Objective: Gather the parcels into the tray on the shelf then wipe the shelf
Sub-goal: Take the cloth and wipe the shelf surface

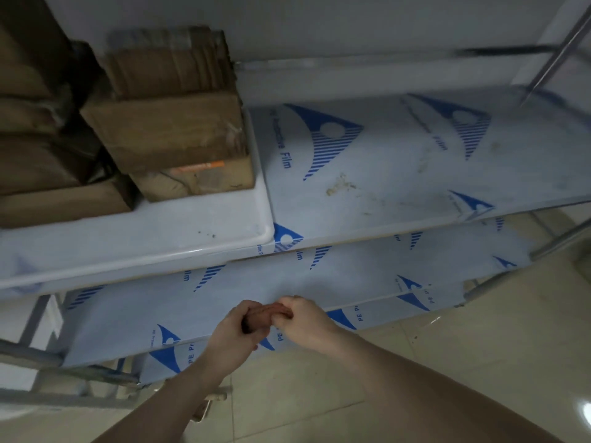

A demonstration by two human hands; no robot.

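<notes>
Both hands meet low in the view, in front of the lower shelf (287, 282) and well below the tray (198, 231). The left hand (238, 327) has its fingers curled round one end of a reddish cloth (271, 311); the right hand (302, 318) pinches the other end, so the cloth is bunched between them and mostly hidden by the fingers.

The parcels (166, 129) — brown cardboard boxes and wrapped packets — are stacked in the white tray, which sits on the left part of the upper shelf (399, 161). The stack fills the tray's back and left; a bare strip of the tray floor shows along its front rim, with a few dark specks on it.

To the right of the tray the upper shelf is covered in pale protective film printed with blue triangular logos. Brownish smudges (340, 187) mark the film near the middle, and fainter ones lie farther right.

The lower shelf carries the same film, torn and loose at its right end. Beige floor tiles (447, 362) show beneath the forearms — a metal shelf post (556, 59) slants across the upper right corner.
</notes>
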